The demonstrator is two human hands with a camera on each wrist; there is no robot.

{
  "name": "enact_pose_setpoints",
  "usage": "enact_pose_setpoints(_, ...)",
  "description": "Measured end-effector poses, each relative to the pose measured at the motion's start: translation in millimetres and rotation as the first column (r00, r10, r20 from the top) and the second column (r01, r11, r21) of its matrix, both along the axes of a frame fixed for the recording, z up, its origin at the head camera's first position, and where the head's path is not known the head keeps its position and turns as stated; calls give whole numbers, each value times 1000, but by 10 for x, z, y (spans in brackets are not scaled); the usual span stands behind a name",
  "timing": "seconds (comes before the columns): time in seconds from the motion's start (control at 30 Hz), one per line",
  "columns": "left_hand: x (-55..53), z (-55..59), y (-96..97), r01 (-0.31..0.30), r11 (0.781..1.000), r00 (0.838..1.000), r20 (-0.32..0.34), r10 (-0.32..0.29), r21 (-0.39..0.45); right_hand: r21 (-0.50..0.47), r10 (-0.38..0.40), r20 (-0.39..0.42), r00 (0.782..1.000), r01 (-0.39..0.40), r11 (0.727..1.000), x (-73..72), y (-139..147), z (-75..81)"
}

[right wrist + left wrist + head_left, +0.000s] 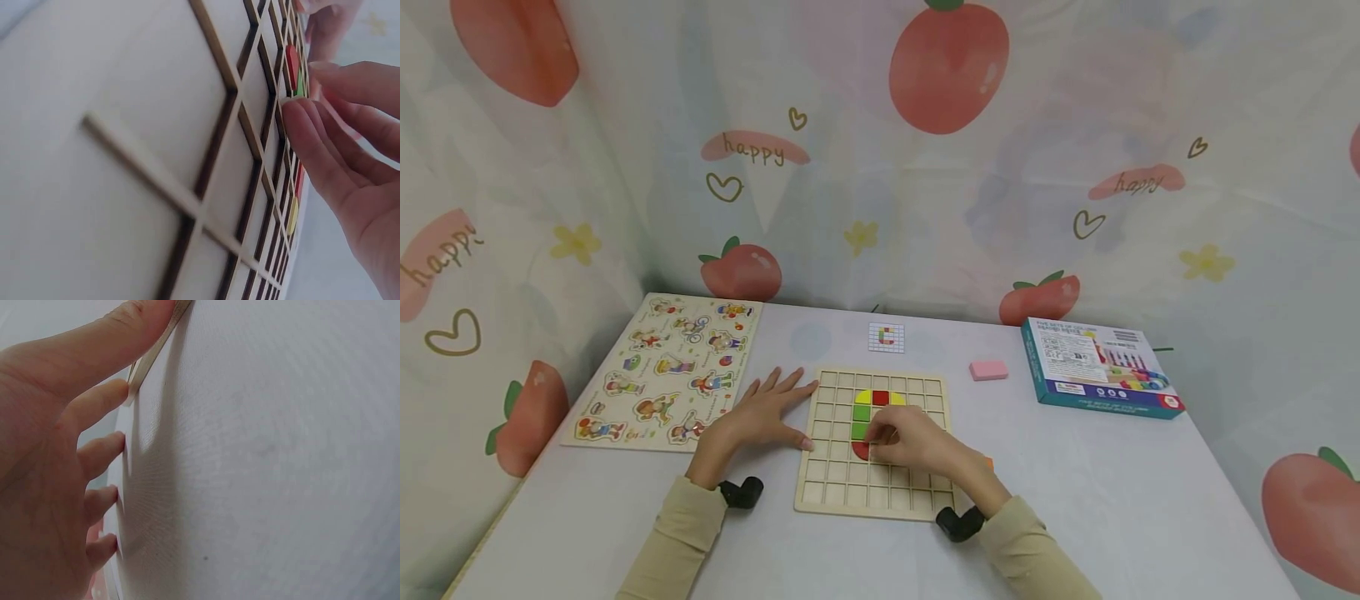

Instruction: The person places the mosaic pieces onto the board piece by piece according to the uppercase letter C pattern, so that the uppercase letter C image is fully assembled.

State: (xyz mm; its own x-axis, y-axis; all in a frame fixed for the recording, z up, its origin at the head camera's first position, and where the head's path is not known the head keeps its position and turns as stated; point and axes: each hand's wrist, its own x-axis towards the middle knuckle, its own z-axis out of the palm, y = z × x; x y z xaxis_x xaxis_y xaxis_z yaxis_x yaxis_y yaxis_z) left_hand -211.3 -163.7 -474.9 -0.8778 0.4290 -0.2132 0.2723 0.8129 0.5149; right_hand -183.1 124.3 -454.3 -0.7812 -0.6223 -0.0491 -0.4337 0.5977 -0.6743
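A wooden grid board (pixel 827 496) lies flat on the table, with red, green and yellow pieces in some of its squares. My left hand (pixel 763 417) has its fingers spread, with thumb and forefinger at the board's left edge; the left wrist view shows the other fingertips on the tabletop. Bent over the middle of the board is my right hand (pixel 913 437), its fingertips close to a curved red piece (pixel 861 450) and a green square (pixel 860 430). Whether a piece sits between its thumb and fingers is hidden. A red square (pixel 880 398) lies beyond the hand, beside a yellow curved piece (pixel 862 397).
Behind the board lies a small pattern card (pixel 886 337). A pink block (pixel 988 370) and a boxed set (pixel 1101 367) are to the right. On the left lies a picture puzzle board (pixel 662 375). An orange thing (pixel 988 462) shows partly behind the right wrist.
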Motion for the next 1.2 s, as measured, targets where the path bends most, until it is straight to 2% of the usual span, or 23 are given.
enact_pose_setpoints(0.17,9,8,6,-1,1000,1000,3,1,4,-1,-36,13,999,36,999,24,106,9)
enact_pose_setpoints(0.4,13,2,7,-7,1000,1000,14,7,-4,-29,-49,34,998,49,998,67,292,-16)
enact_pose_setpoints(0.63,14,5,11,-9,1000,1000,15,8,3,-25,-103,49,993,105,994,123,495,-34)
enact_pose_setpoints(1.07,25,17,13,-4,1000,1000,15,4,15,-14,-217,38,975,218,976,243,906,-15)
enact_pose_setpoints(1.2,27,14,14,-5,1000,1000,17,5,20,3,-274,40,961,274,962,267,1028,-19)
